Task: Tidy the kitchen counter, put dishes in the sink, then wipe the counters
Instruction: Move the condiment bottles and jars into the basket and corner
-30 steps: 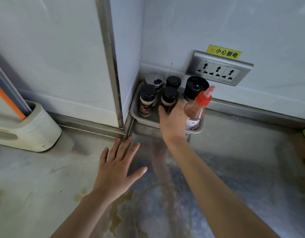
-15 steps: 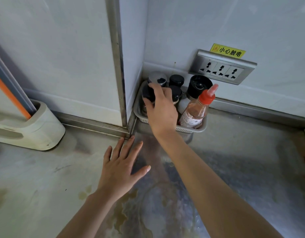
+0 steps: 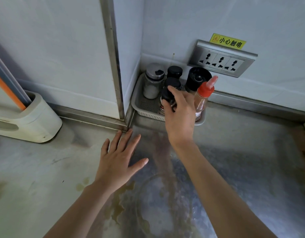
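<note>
In the corner of a kitchen, where a brushed steel tabletop meets white wall panels, a person sorts the seasonings. Yellowish spill stains mark the steel in the foreground, not yet wiped. A silver triple wall socket plate sits just above the corner. Below it, a pale grey perforated plastic tray is pushed against the walls.

The left hand lies flat on the tabletop, fingers straight and spread, holding nothing. The right hand reaches into the tray from above, its grip closed round a small black-capped spice jar near the tray's front edge. Whether the jar's base is clear of the tray floor cannot be told, as the hand hides it.

Just beside the knuckles stands a tall clear squeeze bottle with a red nozzle cap. Crowded behind are a black pepper grinder, a glass shaker with a silver lid and further black-lidded jars.

The likeliest mishap, given the crowding, is that the back of the hand or the wrist brushes the narrow, top-heavy squeeze bottle as the jar comes out. That could tip it over the low tray wall onto the tabletop. A hold high on the cap could also let the jar swing or slip and knock its neighbours. With the socket plate so near, any liquid thrown that way would be a real hazard.
</note>
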